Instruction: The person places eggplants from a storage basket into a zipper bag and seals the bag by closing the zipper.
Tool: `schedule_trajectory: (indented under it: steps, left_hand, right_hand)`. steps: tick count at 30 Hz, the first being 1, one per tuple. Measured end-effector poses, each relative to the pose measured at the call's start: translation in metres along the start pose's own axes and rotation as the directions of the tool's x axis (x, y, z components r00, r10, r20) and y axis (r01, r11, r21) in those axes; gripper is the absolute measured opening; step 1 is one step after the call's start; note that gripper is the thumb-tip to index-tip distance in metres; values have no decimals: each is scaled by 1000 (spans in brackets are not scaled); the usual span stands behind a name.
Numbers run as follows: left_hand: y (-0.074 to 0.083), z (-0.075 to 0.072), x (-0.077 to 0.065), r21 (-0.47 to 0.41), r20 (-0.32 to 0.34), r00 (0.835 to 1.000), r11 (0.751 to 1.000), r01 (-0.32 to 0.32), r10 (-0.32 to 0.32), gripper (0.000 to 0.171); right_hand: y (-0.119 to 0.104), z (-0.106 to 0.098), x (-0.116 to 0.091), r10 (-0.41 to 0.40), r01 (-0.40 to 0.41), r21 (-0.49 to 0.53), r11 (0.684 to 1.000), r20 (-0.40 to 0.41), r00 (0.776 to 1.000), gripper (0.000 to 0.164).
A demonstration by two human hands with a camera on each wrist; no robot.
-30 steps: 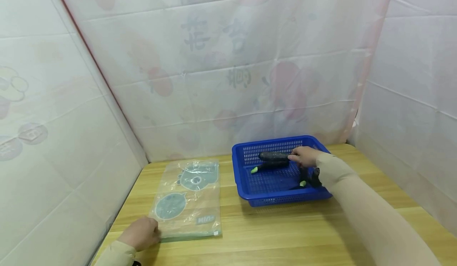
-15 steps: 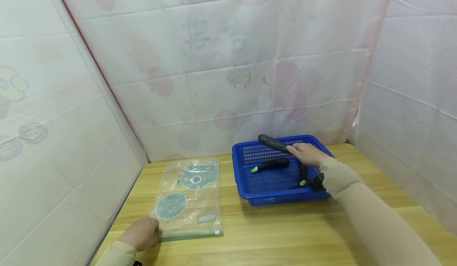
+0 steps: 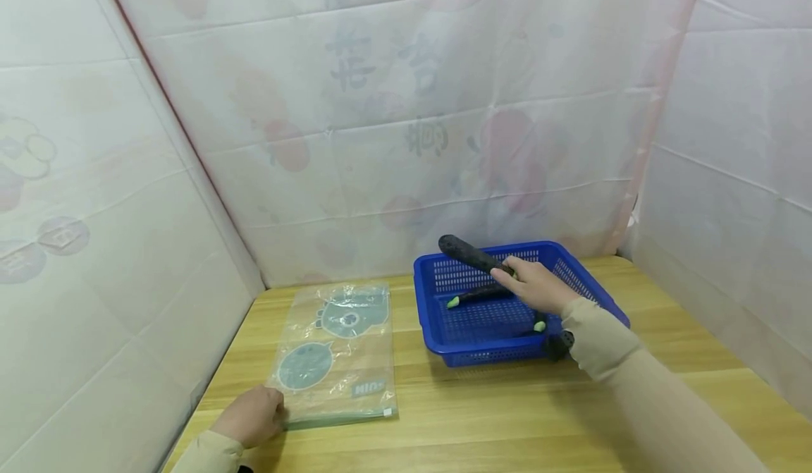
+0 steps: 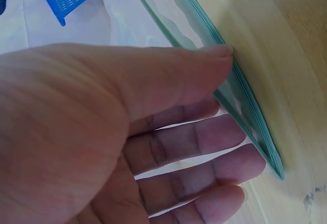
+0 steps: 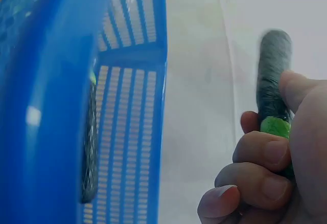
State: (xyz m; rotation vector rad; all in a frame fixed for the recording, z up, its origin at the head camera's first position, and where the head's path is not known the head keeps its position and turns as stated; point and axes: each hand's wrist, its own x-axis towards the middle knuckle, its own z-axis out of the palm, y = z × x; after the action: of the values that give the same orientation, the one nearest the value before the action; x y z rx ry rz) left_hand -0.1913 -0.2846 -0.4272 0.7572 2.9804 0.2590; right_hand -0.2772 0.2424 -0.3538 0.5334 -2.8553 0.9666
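Note:
In the head view my right hand [image 3: 536,286] grips a long dark eggplant [image 3: 468,253] by its stem end, tilted above the blue basket. The right wrist view shows its green cap [image 5: 276,127] among the curled fingers. Another eggplant [image 3: 478,295] lies along the back of the basket, and the green tip of one more [image 3: 539,326] shows near the front wall. My left hand [image 3: 250,415] holds the left corner of a clear zip bag [image 3: 336,360] lying flat. In the left wrist view, the thumb lies over the bag's green-edged mouth [image 4: 253,106], fingers behind.
A blue slotted basket [image 3: 438,348] stands at the back right of the wooden table [image 3: 463,416]. Pale printed sheeting [image 3: 355,177] closes off the back and both sides. A small black device [image 3: 558,346] hangs at the right wrist.
My right hand has lifted the eggplant from the basket's back, up and slightly left, tilting its far end upward. My left hand stays at the bag's corner.

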Motion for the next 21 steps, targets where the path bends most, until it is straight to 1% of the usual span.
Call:
schedule_trajectory:
  steps: [5,9,15,18,21]
  left_hand:
    - [0,1,0,12,-14,1000,1000,8,-8,12]
    - [1,1,-1,30,-20,1000,1000,-3,4,11]
    - [-1,2,-1,37,-30,999,999,-14,15,12]
    - [-3,3,0,29,-26,1000,999,-14,15,10]
    - [-4,5,1,17,-17,1000,1000,-12,12,8]
  right_hand:
    - [-11,13,-7,-21,21,36,999,2,1000,40]
    - [-19,24,-13,-50,49,63,997,10,999,37]
    - [-31,35,-20,-121,121,23,992,4,993,34]
    - [-36,38,-22,-140,140,4,990,6,990,32]
    - [-40,39,-23,-140,140,3,990,11,990,31]
